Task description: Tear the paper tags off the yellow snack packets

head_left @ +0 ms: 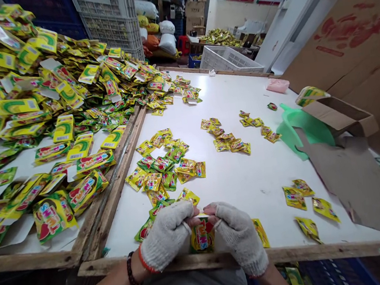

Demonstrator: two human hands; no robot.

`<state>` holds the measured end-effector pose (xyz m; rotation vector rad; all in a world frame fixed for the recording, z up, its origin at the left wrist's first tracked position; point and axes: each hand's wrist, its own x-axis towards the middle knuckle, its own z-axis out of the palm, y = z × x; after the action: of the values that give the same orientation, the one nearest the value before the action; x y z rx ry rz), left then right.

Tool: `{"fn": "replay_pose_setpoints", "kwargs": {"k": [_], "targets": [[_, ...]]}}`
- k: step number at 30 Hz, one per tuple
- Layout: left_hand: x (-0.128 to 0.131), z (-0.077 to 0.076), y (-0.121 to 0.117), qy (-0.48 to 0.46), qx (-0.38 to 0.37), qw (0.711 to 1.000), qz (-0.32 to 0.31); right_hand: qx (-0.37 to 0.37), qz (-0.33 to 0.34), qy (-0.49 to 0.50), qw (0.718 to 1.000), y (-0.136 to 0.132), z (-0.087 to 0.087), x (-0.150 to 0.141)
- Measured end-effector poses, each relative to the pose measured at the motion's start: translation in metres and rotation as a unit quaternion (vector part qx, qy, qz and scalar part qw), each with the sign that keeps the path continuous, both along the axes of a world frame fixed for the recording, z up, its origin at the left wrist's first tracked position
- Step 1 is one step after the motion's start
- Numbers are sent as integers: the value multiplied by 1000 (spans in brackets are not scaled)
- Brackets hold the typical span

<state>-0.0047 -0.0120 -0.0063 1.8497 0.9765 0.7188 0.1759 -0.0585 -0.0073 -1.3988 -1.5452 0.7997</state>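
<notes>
Between my two hands, at the table's near edge, is a small green-and-yellow candy box (203, 236) with colourful lettering and red fruit on its front. My left hand (169, 234), in a white knitted glove with bare fingertips, pinches its upper left side. On the opposite upper corner, the fingers of my right hand (238, 232), gloved alike, are closed too. Whether the box top is open is hidden by my fingers. Several yellow and green candy sachets (161, 165) lie just beyond my left hand. Partly behind my right hand rests a yellow sachet (260, 232).
A big heap of candy boxes and sachets (29, 89) fills the left, behind a wooden divider (121, 184). More sachets (226, 140) lie mid-table and at right (294, 198). Cardboard (348, 177) and a green plastic scoop-like piece (302, 127) stand right. Crates (109, 20) are stacked behind.
</notes>
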Motion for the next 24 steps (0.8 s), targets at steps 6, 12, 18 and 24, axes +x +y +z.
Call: {"fn": "replay_pose_setpoints", "kwargs": {"k": [6,12,18,24], "targets": [[1,19,11,14,-105,994,-23,-49,1,-38,998,4,15,0],[-8,22,7,14,-60,996,-69,-51,66,-22,996,5,19,12],[-16,1,-10,13,158,981,-114,74,146,-40,986,-12,1,23],[-14,1,-4,75,226,963,-127,53,59,-20,997,-12,-2,12]]}}
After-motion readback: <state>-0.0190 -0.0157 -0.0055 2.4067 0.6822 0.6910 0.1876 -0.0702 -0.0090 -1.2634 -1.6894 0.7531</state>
